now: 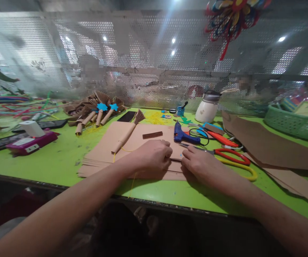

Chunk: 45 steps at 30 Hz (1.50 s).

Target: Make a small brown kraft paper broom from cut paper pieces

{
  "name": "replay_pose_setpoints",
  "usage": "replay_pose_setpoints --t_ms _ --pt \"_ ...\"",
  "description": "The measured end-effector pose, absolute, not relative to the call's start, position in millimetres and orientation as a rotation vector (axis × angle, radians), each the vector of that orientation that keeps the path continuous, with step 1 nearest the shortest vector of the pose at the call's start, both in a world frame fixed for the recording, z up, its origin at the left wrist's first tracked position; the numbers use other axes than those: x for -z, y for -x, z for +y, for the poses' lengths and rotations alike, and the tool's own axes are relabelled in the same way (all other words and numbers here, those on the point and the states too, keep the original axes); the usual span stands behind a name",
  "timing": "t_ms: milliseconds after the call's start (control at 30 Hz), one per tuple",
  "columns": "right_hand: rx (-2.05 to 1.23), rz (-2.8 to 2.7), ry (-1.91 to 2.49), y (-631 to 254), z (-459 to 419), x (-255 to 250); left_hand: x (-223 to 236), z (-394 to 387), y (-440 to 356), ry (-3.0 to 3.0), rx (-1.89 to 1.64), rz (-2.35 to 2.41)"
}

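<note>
A thin dark-brown strip of folded paper [175, 160] spans the short gap between my hands, low over a stack of brown paper sheets [97, 162]. My left hand [154, 155] is closed on one end of it, and my right hand [196, 160] pinches the other; the fingertips are partly hidden. Just beyond lies a pleated brown paper strip [152, 135]. Left of that, a rolled paper cone with a fanned tip [123, 138] rests on the sheets, a yellow string by it. Scissors with red and yellow handles [232, 157] lie beside my right hand, blades towards it.
A blue glue gun [183, 135] lies behind my hands. Further back stand a white jar [206, 109] and finished paper fans [97, 112]. On the right are brown sheets [271, 142] and a green basket [293, 121]; on the left, a purple power strip [32, 142].
</note>
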State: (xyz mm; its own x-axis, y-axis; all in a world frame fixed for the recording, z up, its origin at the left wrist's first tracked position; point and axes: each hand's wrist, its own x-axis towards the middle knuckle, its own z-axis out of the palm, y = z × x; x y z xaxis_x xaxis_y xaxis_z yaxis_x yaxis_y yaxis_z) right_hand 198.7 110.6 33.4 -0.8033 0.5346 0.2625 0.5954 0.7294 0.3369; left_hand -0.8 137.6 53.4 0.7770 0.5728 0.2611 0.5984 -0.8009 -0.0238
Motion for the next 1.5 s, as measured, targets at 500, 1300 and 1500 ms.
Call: replay_pose_setpoints --t_ms 500,1300,1500 --pt "0.715 -2.454 0.931 -198 114 -37 -57 154 5 3.482 0.614 -1.650" --pt "0.458 -2.192 0.838 -205 121 -34 -68 152 4 3.601 0.979 -1.661" --pt "0.120 -2.130 0.893 -204 122 -37 -59 156 2 3.404 0.977 -1.547"
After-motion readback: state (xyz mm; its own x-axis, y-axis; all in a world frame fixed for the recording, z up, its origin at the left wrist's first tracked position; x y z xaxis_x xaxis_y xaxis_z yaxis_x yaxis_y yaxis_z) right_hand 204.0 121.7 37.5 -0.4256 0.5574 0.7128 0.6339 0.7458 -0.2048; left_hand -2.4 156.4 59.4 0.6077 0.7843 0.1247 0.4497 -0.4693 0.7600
